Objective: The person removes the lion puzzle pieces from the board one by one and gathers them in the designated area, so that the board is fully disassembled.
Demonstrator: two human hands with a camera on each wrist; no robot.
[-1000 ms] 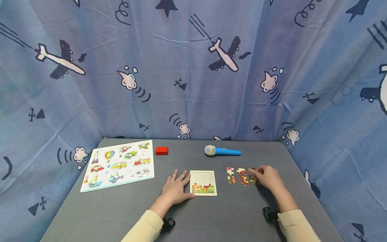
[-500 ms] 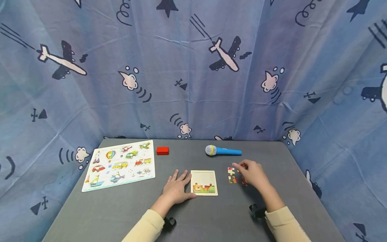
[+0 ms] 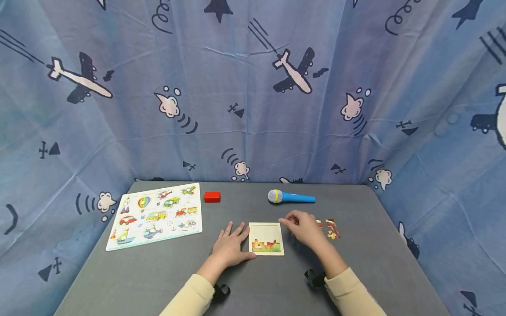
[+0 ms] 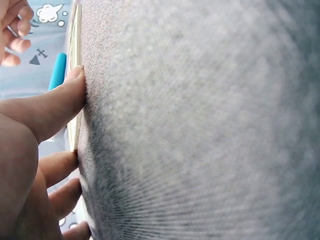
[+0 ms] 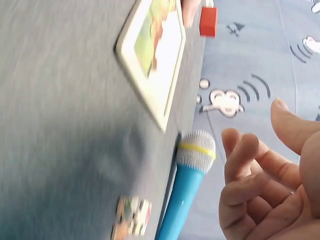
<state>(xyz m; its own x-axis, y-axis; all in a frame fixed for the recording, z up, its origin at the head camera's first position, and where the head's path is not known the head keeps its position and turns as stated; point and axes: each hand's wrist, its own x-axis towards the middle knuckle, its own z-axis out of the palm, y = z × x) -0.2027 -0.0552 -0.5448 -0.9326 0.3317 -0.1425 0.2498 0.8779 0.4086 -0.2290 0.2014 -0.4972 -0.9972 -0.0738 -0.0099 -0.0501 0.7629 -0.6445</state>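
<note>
A small square puzzle tray (image 3: 265,231) lies flat, its lower part showing an orange animal on green and its upper part bare and pale. My left hand (image 3: 229,250) rests at its left side, fingers spread, with thumb and a fingertip touching its edge in the left wrist view. Above the tray's upper right corner is my right hand (image 3: 304,227). Its fingers are loosely bent in the right wrist view, thumb apart, and no piece shows between them. Loose puzzle pieces (image 3: 332,228) lie right of this hand, which hides others in the head view; some pieces (image 5: 132,216) show in the right wrist view.
A blue toy microphone (image 3: 294,197) lies behind the tray. Further left are a red block (image 3: 212,197) and a large picture board (image 3: 158,217) with vehicles. A blue patterned curtain (image 3: 253,109) stands along the grey table's (image 3: 138,281) far edge.
My right hand has moved left from the puzzle pieces to the tray's upper right corner, uncovering the rightmost pieces. The left hand has stayed in place beside the tray.
</note>
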